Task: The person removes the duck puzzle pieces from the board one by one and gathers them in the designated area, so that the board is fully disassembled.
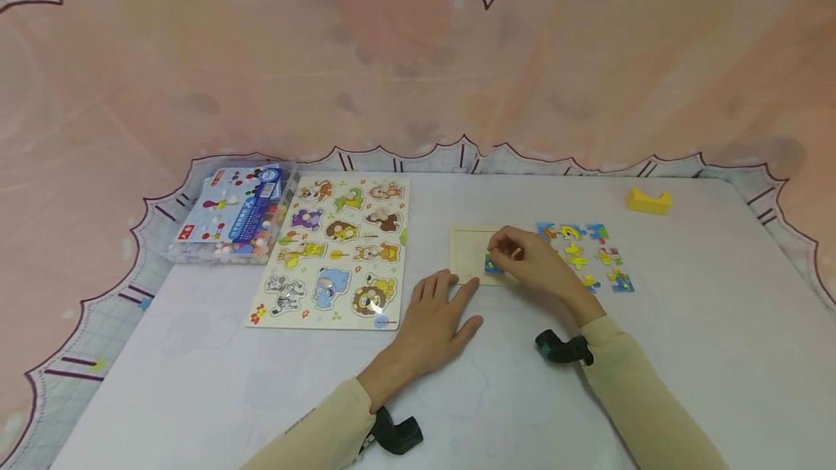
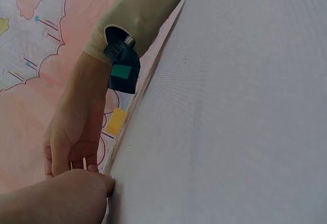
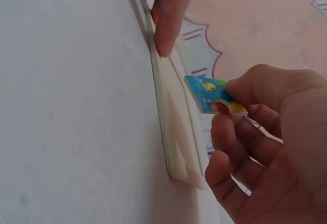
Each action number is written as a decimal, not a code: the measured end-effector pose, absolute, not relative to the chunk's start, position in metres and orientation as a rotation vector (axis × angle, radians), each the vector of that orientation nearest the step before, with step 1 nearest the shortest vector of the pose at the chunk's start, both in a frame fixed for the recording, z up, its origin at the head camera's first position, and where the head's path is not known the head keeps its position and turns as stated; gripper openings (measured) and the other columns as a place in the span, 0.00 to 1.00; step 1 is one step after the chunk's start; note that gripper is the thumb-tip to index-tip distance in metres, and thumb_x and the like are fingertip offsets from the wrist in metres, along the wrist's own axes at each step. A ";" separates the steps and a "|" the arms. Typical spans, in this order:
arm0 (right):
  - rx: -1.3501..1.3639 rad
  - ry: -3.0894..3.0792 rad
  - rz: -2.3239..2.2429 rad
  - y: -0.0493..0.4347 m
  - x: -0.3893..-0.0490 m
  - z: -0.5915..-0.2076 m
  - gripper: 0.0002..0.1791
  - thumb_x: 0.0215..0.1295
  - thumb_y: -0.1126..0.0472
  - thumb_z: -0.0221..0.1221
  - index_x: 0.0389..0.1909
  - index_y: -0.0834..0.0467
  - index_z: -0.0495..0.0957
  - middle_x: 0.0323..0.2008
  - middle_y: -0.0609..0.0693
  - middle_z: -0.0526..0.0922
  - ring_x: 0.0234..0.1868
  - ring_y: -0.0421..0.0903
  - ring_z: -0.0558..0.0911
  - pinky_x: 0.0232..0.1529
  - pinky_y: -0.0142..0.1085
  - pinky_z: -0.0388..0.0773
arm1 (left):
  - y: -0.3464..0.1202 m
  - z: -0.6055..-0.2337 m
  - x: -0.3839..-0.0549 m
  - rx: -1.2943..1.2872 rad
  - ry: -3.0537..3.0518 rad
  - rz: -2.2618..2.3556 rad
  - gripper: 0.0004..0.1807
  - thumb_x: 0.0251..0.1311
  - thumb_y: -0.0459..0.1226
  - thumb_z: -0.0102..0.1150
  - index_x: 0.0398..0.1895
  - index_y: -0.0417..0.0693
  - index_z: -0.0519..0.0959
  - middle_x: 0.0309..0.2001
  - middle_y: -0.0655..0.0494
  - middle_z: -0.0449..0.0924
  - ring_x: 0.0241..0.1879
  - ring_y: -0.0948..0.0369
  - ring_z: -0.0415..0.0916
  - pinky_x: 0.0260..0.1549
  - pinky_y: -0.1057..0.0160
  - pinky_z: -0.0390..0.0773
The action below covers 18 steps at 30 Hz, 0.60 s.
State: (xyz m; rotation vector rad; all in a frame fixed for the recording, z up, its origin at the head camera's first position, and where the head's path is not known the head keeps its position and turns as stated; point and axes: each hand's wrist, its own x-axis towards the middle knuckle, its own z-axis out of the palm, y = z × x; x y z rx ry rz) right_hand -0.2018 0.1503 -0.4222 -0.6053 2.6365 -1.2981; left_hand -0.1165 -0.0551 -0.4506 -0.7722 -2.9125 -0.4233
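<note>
A jigsaw piece (image 3: 202, 90), blue with some green and yellow, is pinched between the thumb and fingers of my right hand (image 1: 548, 270). In the right wrist view it is held just above a pale wooden puzzle tray (image 1: 464, 249). No other piece shows on the part of the tray in sight; my right hand covers the rest. My left hand (image 1: 431, 325) lies with spread fingers on the white table, its fingertips at the tray's near left edge. Right of the tray, several loose jigsaw pieces (image 1: 577, 261) lie in rough rows, partly behind my right hand.
An animal puzzle board (image 1: 339, 256) lies to the left of my left hand. Beyond it stands a clear plastic box (image 1: 228, 212) with a printed blue label and small colourful parts. A yellow notched block (image 1: 648, 201) sits at the back right. Patterned cloth hangs behind the table (image 1: 496, 412).
</note>
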 end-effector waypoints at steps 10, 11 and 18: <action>-0.593 2.647 -1.212 0.168 -0.206 -0.419 0.07 0.65 0.56 0.58 0.40 0.53 0.79 0.36 0.48 0.82 0.40 0.44 0.78 0.44 0.38 0.74 | -0.055 -0.451 -0.117 -0.772 -2.917 -0.431 0.29 0.67 0.54 0.44 0.69 0.55 0.63 0.62 0.48 0.63 0.65 0.53 0.55 0.65 0.51 0.56; -0.588 2.650 -1.194 0.169 -0.206 -0.419 0.07 0.65 0.55 0.58 0.41 0.52 0.79 0.37 0.48 0.82 0.40 0.44 0.78 0.44 0.39 0.74 | -0.055 -0.452 -0.117 -0.772 -2.916 -0.430 0.29 0.67 0.54 0.44 0.69 0.55 0.63 0.61 0.48 0.63 0.65 0.53 0.55 0.65 0.51 0.56; -0.584 2.692 -1.070 0.179 -0.208 -0.417 0.09 0.67 0.54 0.56 0.43 0.51 0.81 0.40 0.47 0.83 0.42 0.43 0.77 0.48 0.39 0.74 | -0.055 -0.451 -0.116 -0.775 -2.912 -0.444 0.29 0.67 0.54 0.45 0.69 0.55 0.63 0.61 0.48 0.63 0.65 0.53 0.55 0.65 0.51 0.56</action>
